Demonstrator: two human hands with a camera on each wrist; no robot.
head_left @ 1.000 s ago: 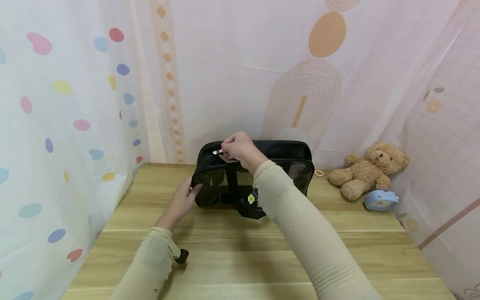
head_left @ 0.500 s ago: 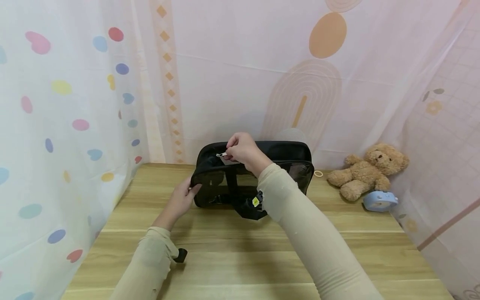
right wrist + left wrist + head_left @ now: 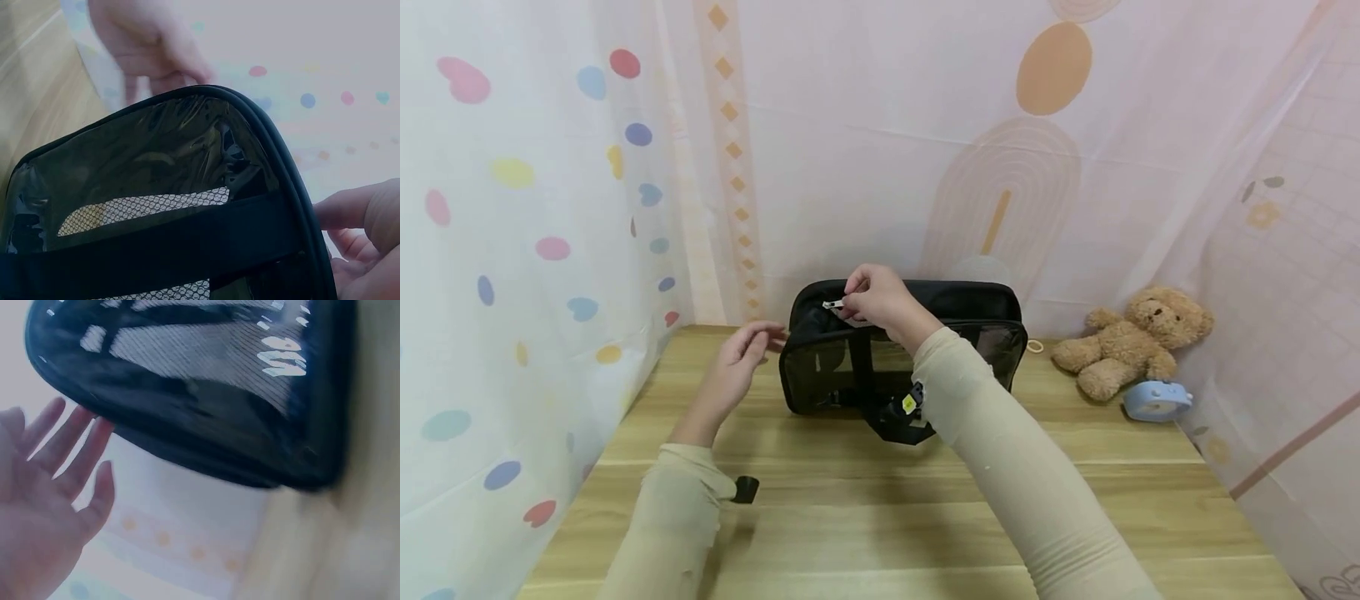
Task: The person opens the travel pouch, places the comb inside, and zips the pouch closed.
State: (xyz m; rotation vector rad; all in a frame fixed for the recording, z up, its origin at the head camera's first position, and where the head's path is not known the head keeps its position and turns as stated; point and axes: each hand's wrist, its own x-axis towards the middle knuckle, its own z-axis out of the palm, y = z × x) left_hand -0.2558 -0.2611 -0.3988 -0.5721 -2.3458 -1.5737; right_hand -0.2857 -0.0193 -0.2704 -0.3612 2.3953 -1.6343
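Observation:
A black bag (image 3: 862,367) with clear plastic front panels and a dark strap stands upright at the back of the table. At its top left, my right hand (image 3: 883,302) pinches the metal zipper pull (image 3: 832,305) between thumb and fingers. My left hand (image 3: 733,362) is beside the bag's left end, its fingers spread and loosely extended. In the left wrist view, those fingertips (image 3: 103,428) reach the edge of the bag (image 3: 206,394); whether they touch it I cannot tell. The right wrist view shows the right hand (image 3: 372,240) behind the bag's black rim (image 3: 306,215), its pinch partly hidden.
A brown teddy bear (image 3: 1131,342) sits at the table's right rear, with a blue alarm clock (image 3: 1157,401) in front of it. A small pale ring (image 3: 1035,346) lies right of the bag. Patterned curtains (image 3: 850,167) border the wooden table (image 3: 850,525).
My left hand has let go of the bag's left corner and moved up and left, fingers opening. The right hand keeps its pinch on the zipper pull, shifting only slightly.

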